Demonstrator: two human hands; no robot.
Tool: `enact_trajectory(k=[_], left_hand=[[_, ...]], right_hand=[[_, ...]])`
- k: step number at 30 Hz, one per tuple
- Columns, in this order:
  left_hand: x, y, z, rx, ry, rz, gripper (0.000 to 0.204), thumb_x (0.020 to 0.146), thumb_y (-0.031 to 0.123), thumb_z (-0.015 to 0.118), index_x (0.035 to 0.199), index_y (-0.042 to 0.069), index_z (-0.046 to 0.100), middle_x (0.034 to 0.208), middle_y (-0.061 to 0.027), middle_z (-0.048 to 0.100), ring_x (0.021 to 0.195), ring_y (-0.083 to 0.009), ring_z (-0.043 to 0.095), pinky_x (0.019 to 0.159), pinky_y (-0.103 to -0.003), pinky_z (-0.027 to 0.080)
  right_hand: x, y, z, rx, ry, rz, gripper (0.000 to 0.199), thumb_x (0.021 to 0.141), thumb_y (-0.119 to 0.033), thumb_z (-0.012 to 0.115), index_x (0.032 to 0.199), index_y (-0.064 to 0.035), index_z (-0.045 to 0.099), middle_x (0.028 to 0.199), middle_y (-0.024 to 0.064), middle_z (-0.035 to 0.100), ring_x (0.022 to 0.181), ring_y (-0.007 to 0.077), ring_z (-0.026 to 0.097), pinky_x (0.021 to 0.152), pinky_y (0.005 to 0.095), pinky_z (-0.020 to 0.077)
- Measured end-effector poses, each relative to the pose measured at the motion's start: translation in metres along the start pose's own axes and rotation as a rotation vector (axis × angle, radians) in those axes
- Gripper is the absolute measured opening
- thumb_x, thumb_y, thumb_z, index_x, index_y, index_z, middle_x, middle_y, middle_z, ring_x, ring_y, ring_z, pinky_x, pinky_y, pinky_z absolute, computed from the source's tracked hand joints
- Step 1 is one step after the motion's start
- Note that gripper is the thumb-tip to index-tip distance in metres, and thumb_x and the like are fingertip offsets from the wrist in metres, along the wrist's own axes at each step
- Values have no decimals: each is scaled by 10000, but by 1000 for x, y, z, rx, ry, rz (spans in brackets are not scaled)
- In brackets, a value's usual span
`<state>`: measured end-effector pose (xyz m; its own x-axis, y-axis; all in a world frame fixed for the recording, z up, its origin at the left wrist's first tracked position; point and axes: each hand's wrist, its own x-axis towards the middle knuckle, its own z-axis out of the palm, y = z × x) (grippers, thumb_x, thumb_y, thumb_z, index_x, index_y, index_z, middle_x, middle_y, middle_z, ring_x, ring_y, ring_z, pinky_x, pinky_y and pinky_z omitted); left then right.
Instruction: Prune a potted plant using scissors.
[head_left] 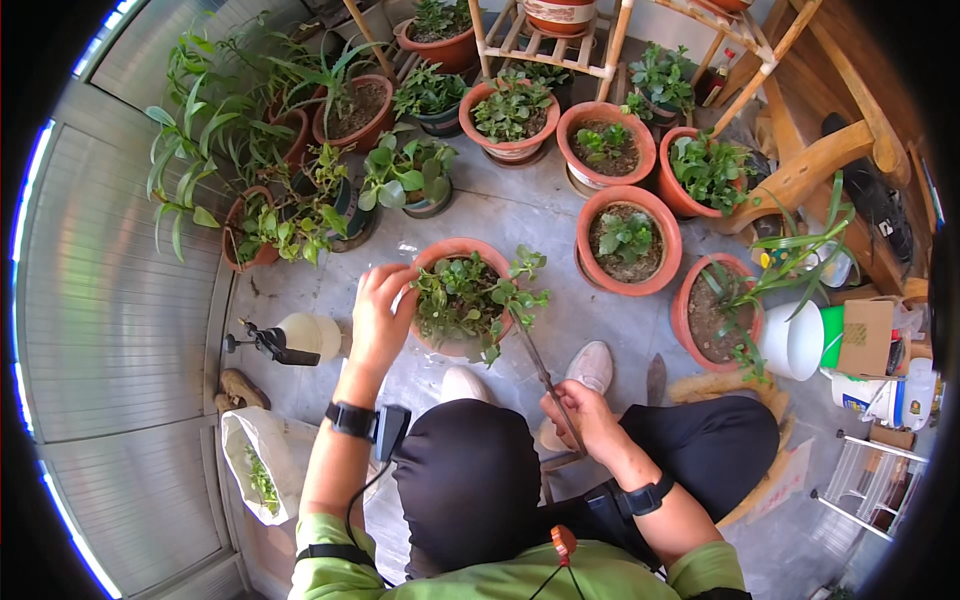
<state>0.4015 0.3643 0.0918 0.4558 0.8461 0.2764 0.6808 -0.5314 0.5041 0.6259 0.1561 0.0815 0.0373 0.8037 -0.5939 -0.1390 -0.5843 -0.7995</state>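
A terracotta pot (pixel 463 247) with a leafy green plant (pixel 455 300) stands on the floor in front of me. My left hand (pixel 384 305) is at the pot's left rim, fingers bent in against the outer leaves; whatever they pinch is hidden. A thin, dark brown rod-like tool (pixel 541 372) is gripped in my right hand (pixel 582 415), near my right shoe. Its far end reaches the leaves overhanging the pot's right side. The near end runs down between my knees, where it appears bent.
Several potted plants (pixel 628 240) curve around the back and right. At left are a spray bottle (pixel 305 338) and a white bag (pixel 262 465) with green cuttings inside. A white bucket (pixel 793 340), a cardboard box (pixel 868 338) and a wooden stand (pixel 800 180) line the right.
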Motion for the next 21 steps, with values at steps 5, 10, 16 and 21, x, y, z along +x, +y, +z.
enact_trajectory(k=[5, 10, 16, 21], left_hand=[[38, 3, 15, 313, -320, -85, 187, 743, 132, 650, 928, 144, 672, 955, -48, 620, 970, -272, 555, 956, -486, 347], [49, -9, 31, 582, -523, -50, 166, 752, 111, 608, 887, 171, 683, 899, -43, 627, 969, -239, 570, 1029, -613, 224], [49, -22, 42, 670, -469, 98, 157, 749, 73, 551, 840, 114, 673, 848, -47, 614, 924, -241, 576, 1039, -597, 232], [50, -25, 46, 566, -437, 72, 149, 729, 83, 560, 831, 99, 667, 845, -57, 612, 894, -233, 583, 1013, -512, 297]], right_hand=[[0, -2, -2, -23, -4, 3, 240, 849, -231, 669, 857, -30, 539, 607, -37, 498, 509, 33, 409, 445, 214, 299], [1, 1, -4, 26, -11, 6, 241, 846, -228, 673, 853, -29, 537, 600, -36, 496, 510, 31, 409, 447, 213, 300], [4, 6, -6, -2, -2, 16, 250, 839, -229, 682, 842, -25, 537, 607, -36, 497, 522, 31, 412, 462, 209, 315], [4, 6, -3, -28, 11, 14, 271, 835, -239, 687, 822, -15, 535, 610, -27, 505, 547, 31, 413, 479, 205, 323]])
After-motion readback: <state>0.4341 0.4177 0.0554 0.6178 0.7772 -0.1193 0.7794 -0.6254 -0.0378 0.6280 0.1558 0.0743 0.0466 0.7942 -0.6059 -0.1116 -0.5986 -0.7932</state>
